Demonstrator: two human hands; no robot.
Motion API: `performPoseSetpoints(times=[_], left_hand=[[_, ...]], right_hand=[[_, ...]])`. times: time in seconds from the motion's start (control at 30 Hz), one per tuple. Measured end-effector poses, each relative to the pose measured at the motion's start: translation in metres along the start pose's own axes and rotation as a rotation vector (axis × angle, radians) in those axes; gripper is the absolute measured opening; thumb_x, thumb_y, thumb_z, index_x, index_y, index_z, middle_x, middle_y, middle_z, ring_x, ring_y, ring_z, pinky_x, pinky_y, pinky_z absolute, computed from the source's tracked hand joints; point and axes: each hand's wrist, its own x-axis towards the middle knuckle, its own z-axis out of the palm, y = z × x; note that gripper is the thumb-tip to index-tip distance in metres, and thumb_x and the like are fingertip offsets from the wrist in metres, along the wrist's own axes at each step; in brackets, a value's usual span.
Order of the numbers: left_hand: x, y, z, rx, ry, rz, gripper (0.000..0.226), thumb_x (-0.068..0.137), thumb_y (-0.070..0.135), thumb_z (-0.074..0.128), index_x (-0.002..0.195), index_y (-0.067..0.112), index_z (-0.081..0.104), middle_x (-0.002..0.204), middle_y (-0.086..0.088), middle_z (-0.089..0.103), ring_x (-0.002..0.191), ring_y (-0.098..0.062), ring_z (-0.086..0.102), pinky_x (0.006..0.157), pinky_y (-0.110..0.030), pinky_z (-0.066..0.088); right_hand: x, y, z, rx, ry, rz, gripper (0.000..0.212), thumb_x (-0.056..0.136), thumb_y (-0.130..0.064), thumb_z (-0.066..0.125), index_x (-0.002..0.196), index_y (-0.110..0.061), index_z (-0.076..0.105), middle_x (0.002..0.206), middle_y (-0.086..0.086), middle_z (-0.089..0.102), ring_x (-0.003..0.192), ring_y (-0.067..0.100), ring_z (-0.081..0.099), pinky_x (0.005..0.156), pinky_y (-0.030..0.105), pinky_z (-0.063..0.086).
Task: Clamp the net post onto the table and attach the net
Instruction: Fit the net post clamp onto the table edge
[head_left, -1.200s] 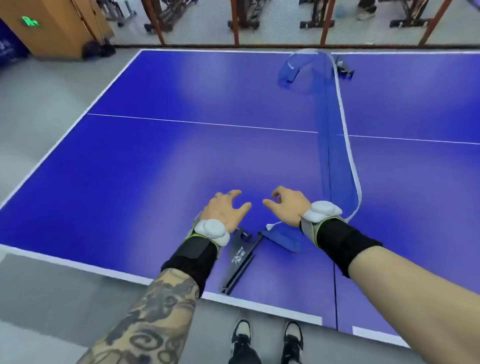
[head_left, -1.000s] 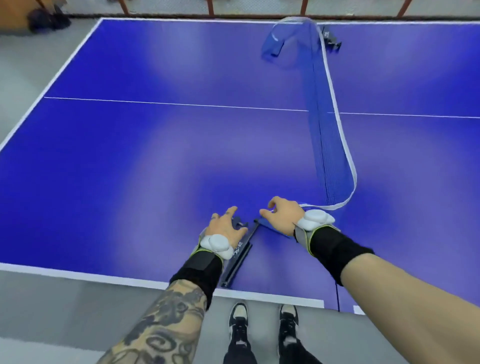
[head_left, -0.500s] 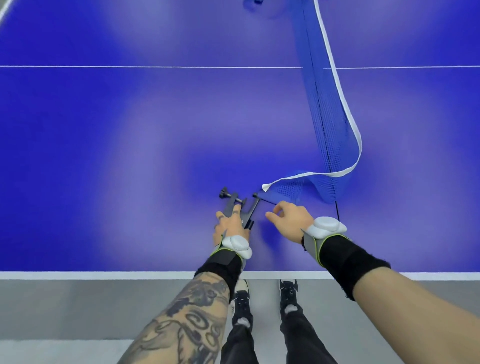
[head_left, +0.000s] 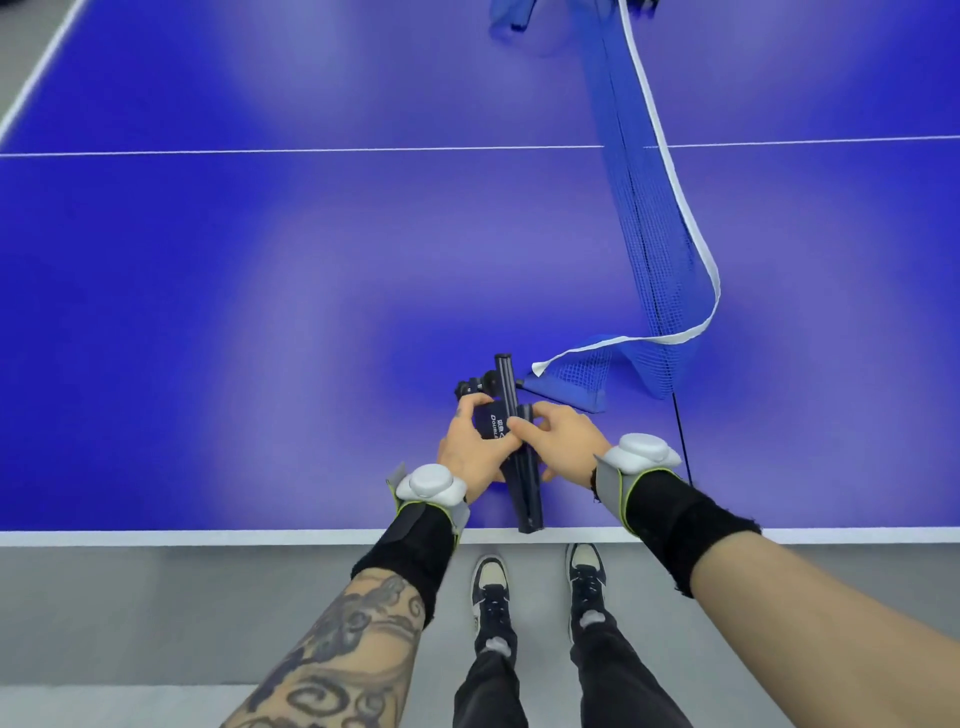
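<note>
A dark net post with white lettering and a black clamp screw is held just above the blue table, near its front edge. My left hand grips the post's clamp body from the left. My right hand grips the post's bar from the right, fingers curled over it. The blue net with a white top band lies slack along the table's middle line, its near end folded beside the post.
The table's white front edge line runs just below my hands. Grey floor and my two shoes show beneath it. The net's far end is bunched at the top of the view.
Both hands reached down to the post lying on the table, took hold of it and lifted and turned it. The view tilted down toward the table edge.
</note>
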Motion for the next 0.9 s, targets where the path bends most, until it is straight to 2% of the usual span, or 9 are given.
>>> performPoseSetpoints(times=[0.07,0.13,0.27,0.43,0.5,0.6,0.77,0.9], left_hand=[[-0.004,0.007,0.000,-0.057,-0.009,-0.001,0.049,0.059,0.041,0.077,0.098,0.053,0.050,0.100,-0.017,0.073,0.088,-0.038,0.074,0.061,-0.053,0.062],[-0.007,0.008,-0.002,-0.105,-0.001,-0.008,0.050,0.057,0.037,0.076,0.098,0.052,0.051,0.101,-0.018,0.073,0.089,-0.041,0.073,0.061,-0.056,0.062],[-0.019,0.015,-0.008,-0.126,-0.010,0.012,0.050,0.058,0.031,0.074,0.099,0.051,0.053,0.100,-0.018,0.074,0.086,-0.041,0.074,0.063,-0.057,0.062],[-0.053,0.032,0.000,-0.166,-0.158,0.048,0.045,0.089,0.007,0.063,0.126,0.028,0.047,0.090,-0.021,0.072,0.075,-0.032,0.071,0.071,-0.052,0.063],[-0.060,0.036,0.007,-0.179,-0.201,0.049,0.045,0.091,0.008,0.061,0.129,0.027,0.047,0.096,-0.026,0.073,0.076,-0.034,0.072,0.074,-0.053,0.063],[-0.075,0.043,0.029,-0.203,-0.279,0.048,0.042,0.092,0.009,0.059,0.129,0.027,0.049,0.106,-0.023,0.073,0.077,-0.037,0.071,0.078,-0.058,0.060],[-0.102,0.052,0.072,-0.209,-0.362,0.079,0.041,0.092,0.008,0.060,0.127,0.028,0.049,0.094,-0.016,0.072,0.073,-0.036,0.068,0.078,-0.059,0.060],[-0.144,0.056,0.131,-0.209,-0.354,0.109,0.039,0.095,0.009,0.057,0.127,0.030,0.049,0.088,-0.011,0.072,0.067,-0.028,0.066,0.068,-0.044,0.062]], right_hand=[[-0.006,-0.008,-0.003,0.026,0.050,-0.034,0.028,0.094,-0.040,0.058,0.102,-0.014,0.065,0.076,0.004,0.067,0.075,0.030,0.073,0.059,0.041,0.063],[-0.015,-0.013,-0.007,0.034,0.094,-0.055,0.020,0.093,-0.033,0.061,0.098,-0.015,0.064,0.079,0.006,0.067,0.076,0.029,0.073,0.055,0.039,0.062],[-0.033,-0.018,-0.014,0.052,0.097,-0.078,0.017,0.093,-0.028,0.061,0.096,-0.012,0.063,0.079,0.005,0.066,0.076,0.032,0.074,0.060,0.044,0.063],[-0.067,-0.015,-0.023,0.108,0.121,-0.083,0.013,0.088,-0.022,0.064,0.093,-0.010,0.064,0.079,0.008,0.070,0.076,0.029,0.073,0.064,0.045,0.063],[-0.079,-0.010,-0.028,0.134,0.121,-0.102,0.008,0.087,-0.018,0.064,0.090,-0.011,0.063,0.080,0.011,0.069,0.074,0.024,0.070,0.063,0.043,0.063],[-0.101,0.003,-0.043,0.158,0.169,-0.156,0.008,0.083,-0.017,0.064,0.088,-0.012,0.061,0.086,0.018,0.068,0.072,0.027,0.070,0.059,0.044,0.063],[-0.140,0.035,-0.073,0.180,0.214,-0.232,0.017,0.078,-0.021,0.063,0.093,-0.012,0.060,0.084,0.017,0.065,0.074,0.031,0.072,0.055,0.048,0.062],[-0.181,0.079,-0.107,0.181,0.253,-0.272,0.015,0.081,-0.015,0.063,0.096,-0.011,0.060,0.083,0.011,0.064,0.074,0.030,0.071,0.056,0.047,0.062]])
